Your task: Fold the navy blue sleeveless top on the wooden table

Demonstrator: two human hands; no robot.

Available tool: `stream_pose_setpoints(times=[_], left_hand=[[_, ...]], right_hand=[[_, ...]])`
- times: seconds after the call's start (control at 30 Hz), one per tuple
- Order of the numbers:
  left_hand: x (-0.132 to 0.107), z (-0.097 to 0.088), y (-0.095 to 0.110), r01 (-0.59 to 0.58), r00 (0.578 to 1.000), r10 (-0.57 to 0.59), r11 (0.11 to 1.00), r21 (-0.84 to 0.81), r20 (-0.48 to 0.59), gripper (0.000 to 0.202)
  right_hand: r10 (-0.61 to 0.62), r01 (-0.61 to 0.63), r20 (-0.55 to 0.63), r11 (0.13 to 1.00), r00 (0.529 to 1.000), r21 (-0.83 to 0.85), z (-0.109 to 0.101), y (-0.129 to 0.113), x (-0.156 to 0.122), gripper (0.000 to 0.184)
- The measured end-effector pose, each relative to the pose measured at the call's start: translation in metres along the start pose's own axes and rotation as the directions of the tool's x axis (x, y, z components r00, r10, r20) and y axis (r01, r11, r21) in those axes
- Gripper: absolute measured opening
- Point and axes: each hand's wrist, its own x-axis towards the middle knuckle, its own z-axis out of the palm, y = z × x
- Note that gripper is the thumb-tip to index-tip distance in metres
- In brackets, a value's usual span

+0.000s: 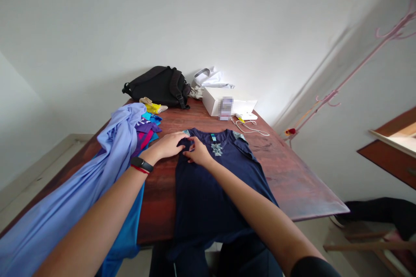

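Observation:
A navy blue shirt (214, 186) lies spread on the table, its collar toward the wall and its lower end hanging over the near edge. It has patterned patches at the shoulder and below the neckline. My left hand (169, 143), with a black band on the wrist, is closed on the shirt's left sleeve, fingers and thumb pinching the cloth. Close beside it, my right hand (199, 152) pinches the same sleeve area with bent fingers. The cloth between the fingertips is partly hidden. The shirt's right sleeve (242, 142) lies folded inward.
A heap of clothes, with a light blue cloth (97, 181) on top, hangs off the table's left side. On the wooden table (292, 186) stand a black backpack (159, 84) and a white box (211, 101), near a cable (250, 127). A pink coat stand (357, 67) leans right.

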Motion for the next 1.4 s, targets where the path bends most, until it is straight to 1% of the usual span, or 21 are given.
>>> stream_pose_setpoints(times=[0.07,0.1,0.2,0.27,0.37,0.43,0.47,0.53,0.6,0.7,0.77,0.8,0.87,0.93,0.97,1.03,1.13,1.23,1.3,1.4], left_hand=[[-0.003,-0.006,0.006,0.001,0.998,-0.001,1.0,-0.002,0.067,0.059],[-0.004,-0.007,0.009,0.014,0.995,-0.014,1.0,-0.002,0.097,0.064],[-0.007,-0.006,0.014,0.084,0.98,-0.084,0.996,0.008,0.183,0.08],[-0.008,-0.001,0.013,0.124,0.964,-0.126,0.992,0.023,0.233,0.09],[-0.009,0.006,0.009,0.159,0.93,-0.18,0.983,0.09,0.32,0.113],[-0.01,0.008,0.006,0.18,0.888,-0.228,0.971,0.155,0.398,0.122],[-0.01,0.008,0.006,0.195,0.863,-0.257,0.964,0.183,0.434,0.123],[-0.011,0.006,0.008,0.223,0.815,-0.306,0.95,0.221,0.491,0.125],[-0.011,0.004,0.011,0.237,0.789,-0.331,0.941,0.241,0.517,0.128],[-0.01,0.001,0.016,0.231,0.779,-0.341,0.936,0.265,0.526,0.13],[-0.009,0.0,0.019,0.227,0.776,-0.343,0.935,0.274,0.53,0.13],[-0.008,-0.001,0.02,0.227,0.773,-0.346,0.933,0.278,0.532,0.13],[-0.007,-0.002,0.022,0.23,0.765,-0.357,0.929,0.29,0.536,0.129],[-0.006,-0.002,0.023,0.236,0.757,-0.371,0.923,0.304,0.538,0.127],[-0.006,-0.002,0.023,0.236,0.756,-0.374,0.921,0.309,0.537,0.127],[-0.006,-0.002,0.023,0.235,0.756,-0.376,0.92,0.313,0.536,0.126],[-0.006,-0.001,0.021,0.241,0.757,-0.38,0.918,0.314,0.531,0.126],[-0.007,-0.001,0.02,0.241,0.757,-0.383,0.917,0.318,0.529,0.126],[-0.007,-0.001,0.02,0.237,0.759,-0.38,0.918,0.319,0.529,0.126],[-0.007,0.0,0.019,0.237,0.76,-0.375,0.92,0.311,0.53,0.127]], right_hand=[[-0.067,0.064,-0.015,0.986,0.998,-0.155,0.001,-0.001,-0.002,0.055],[-0.103,0.094,-0.025,0.966,0.994,-0.242,0.001,-0.001,-0.003,0.053],[-0.172,0.128,-0.054,0.877,0.984,-0.463,0.001,-0.003,-0.006,0.05],[-0.184,0.13,-0.053,0.842,0.981,-0.523,-0.002,-0.003,-0.01,0.047],[-0.216,0.16,-0.042,0.826,0.976,-0.54,-0.015,-0.002,-0.018,0.024],[-0.25,0.184,-0.052,0.823,0.967,-0.538,-0.029,0.0,-0.028,0.011],[-0.267,0.193,-0.062,0.821,0.962,-0.537,-0.039,0.001,-0.034,0.008],[-0.296,0.206,-0.088,0.82,0.951,-0.534,-0.063,0.006,-0.047,0.01],[-0.323,0.203,-0.137,0.817,0.936,-0.54,-0.095,0.015,-0.061,0.014],[-0.324,0.116,-0.263,0.801,0.909,-0.587,-0.151,0.04,-0.083,0.016],[-0.294,0.024,-0.335,0.782,0.895,-0.622,-0.189,0.063,-0.096,0.015],[-0.277,-0.018,-0.359,0.769,0.891,-0.639,-0.206,0.076,-0.102,0.018],[-0.243,-0.074,-0.372,0.744,0.896,-0.664,-0.232,0.099,-0.112,0.024],[-0.215,-0.112,-0.384,0.732,0.898,-0.672,-0.248,0.116,-0.118,0.028],[-0.204,-0.125,-0.387,0.729,0.899,-0.673,-0.251,0.121,-0.12,0.026],[-0.186,-0.139,-0.385,0.722,0.904,-0.677,-0.252,0.125,-0.12,0.022],[-0.194,-0.106,-0.337,0.71,0.921,-0.696,-0.244,0.119,-0.118,0.021],[-0.228,-0.059,-0.293,0.688,0.929,-0.723,-0.236,0.11,-0.116,0.027],[-0.251,-0.048,-0.279,0.658,0.927,-0.752,-0.232,0.107,-0.116,0.027],[-0.298,-0.019,-0.237,0.586,0.925,-0.81,-0.229,0.109,-0.116,0.028]])
